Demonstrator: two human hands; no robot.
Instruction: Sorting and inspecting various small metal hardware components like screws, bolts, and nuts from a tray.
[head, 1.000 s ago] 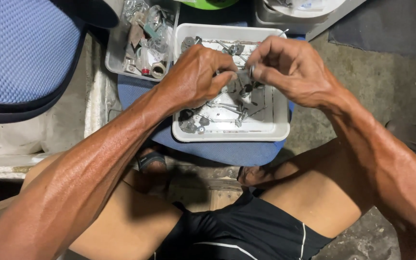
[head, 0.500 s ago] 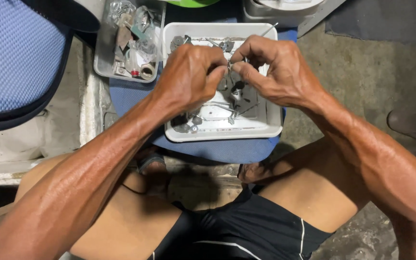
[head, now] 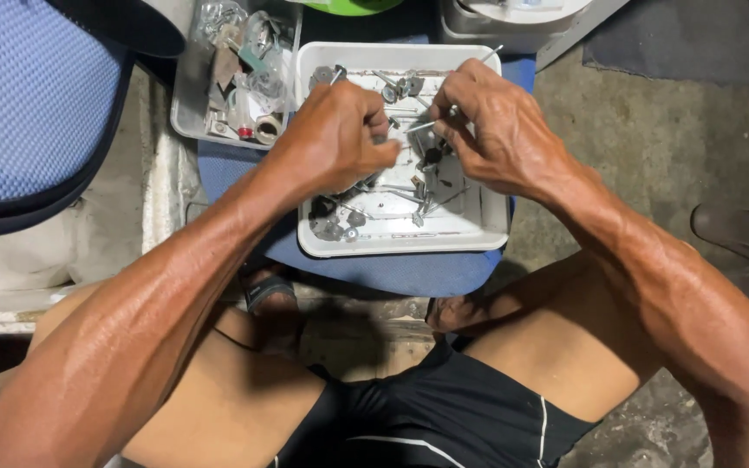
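left hand (head: pixel 335 139) and right hand (head: pixel 491 130) close together over white tray (head: pixel 400 245), both pinching one thin metal rod (head: pixel 422 126).

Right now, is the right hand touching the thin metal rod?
Touching. The head view shows the right hand pinching the thin metal rod at its fingertips over the white tray.

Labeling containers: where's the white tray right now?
Head view, upper middle: the white tray sits on a blue cushion, under both hands, right of a grey tray of clutter.
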